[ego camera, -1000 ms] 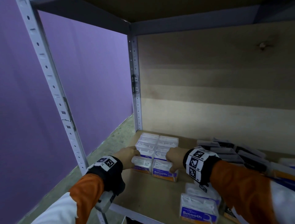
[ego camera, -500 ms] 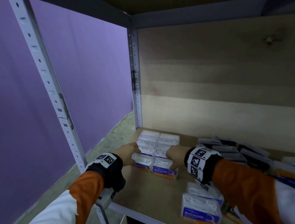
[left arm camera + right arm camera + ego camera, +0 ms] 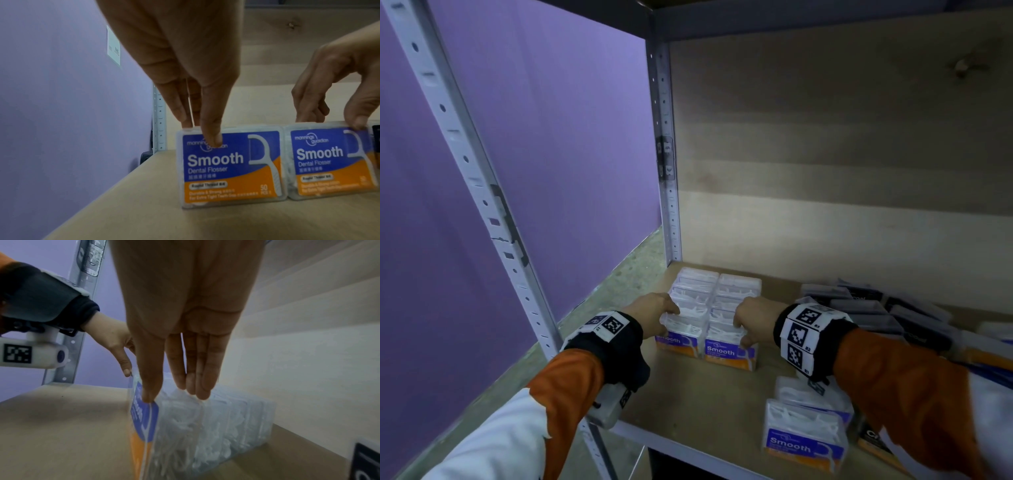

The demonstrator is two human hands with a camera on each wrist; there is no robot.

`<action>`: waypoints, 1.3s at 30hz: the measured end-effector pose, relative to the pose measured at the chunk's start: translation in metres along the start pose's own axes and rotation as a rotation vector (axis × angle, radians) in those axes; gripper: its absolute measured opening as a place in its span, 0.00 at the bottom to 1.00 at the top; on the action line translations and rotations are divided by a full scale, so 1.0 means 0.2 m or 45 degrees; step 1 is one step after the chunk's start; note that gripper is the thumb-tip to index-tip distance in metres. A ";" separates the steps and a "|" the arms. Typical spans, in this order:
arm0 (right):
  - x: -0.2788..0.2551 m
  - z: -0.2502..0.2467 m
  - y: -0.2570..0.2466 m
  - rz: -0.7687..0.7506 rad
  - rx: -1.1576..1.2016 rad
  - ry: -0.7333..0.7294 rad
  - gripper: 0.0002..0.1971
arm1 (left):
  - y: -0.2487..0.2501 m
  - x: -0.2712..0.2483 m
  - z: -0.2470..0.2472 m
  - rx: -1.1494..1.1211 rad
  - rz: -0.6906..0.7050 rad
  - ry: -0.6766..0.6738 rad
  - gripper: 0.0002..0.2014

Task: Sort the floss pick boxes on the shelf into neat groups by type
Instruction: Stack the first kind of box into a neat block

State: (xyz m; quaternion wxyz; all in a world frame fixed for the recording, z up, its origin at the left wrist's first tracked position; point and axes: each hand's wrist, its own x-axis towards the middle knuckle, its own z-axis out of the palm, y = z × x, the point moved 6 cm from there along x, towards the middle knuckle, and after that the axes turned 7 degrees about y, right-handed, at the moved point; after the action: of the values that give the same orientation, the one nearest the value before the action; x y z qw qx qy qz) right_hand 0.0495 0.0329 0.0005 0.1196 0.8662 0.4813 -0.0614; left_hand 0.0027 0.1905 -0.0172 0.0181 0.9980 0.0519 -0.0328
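Note:
Two rows of clear "Smooth" floss boxes [image 3: 714, 301] with blue and orange labels stand side by side at the shelf's left rear. My left hand [image 3: 654, 313] touches the left row's front box [image 3: 230, 165], thumb on its label and straight fingers at its top left edge. My right hand [image 3: 751, 317] rests on the right row's front box [image 3: 729, 353]. In the right wrist view its thumb lies on the label edge and its straight fingers [image 3: 195, 386] lie on the row's top. Neither box is lifted.
Two more Smooth boxes [image 3: 804, 435] sit loose near the shelf's front edge under my right forearm. Several dark-lidded floss boxes [image 3: 859, 305] lie scattered at the back right. A metal upright [image 3: 667, 171] stands just left of the rows. Bare shelf board [image 3: 705, 404] lies in front.
Both hands stay on the two front boxes in the same spots. Only the head view has shifted slightly.

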 end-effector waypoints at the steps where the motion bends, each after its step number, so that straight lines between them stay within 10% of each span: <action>1: 0.00 0.00 0.00 -0.003 -0.005 -0.003 0.24 | 0.00 0.00 0.00 -0.020 -0.013 0.009 0.26; 14: -0.07 -0.04 0.02 -0.012 0.027 -0.005 0.23 | 0.05 -0.03 -0.02 0.021 0.006 0.015 0.15; 39: -0.55 0.18 0.18 0.089 0.106 -0.421 0.21 | 0.85 -0.35 0.05 -0.062 0.558 -0.184 0.26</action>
State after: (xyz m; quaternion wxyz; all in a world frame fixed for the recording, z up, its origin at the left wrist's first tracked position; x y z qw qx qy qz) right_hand 0.0216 -0.0856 -0.0044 0.1633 0.8647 0.4217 -0.2186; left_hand -0.0501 0.0144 -0.0166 0.0524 0.9797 -0.1669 -0.0982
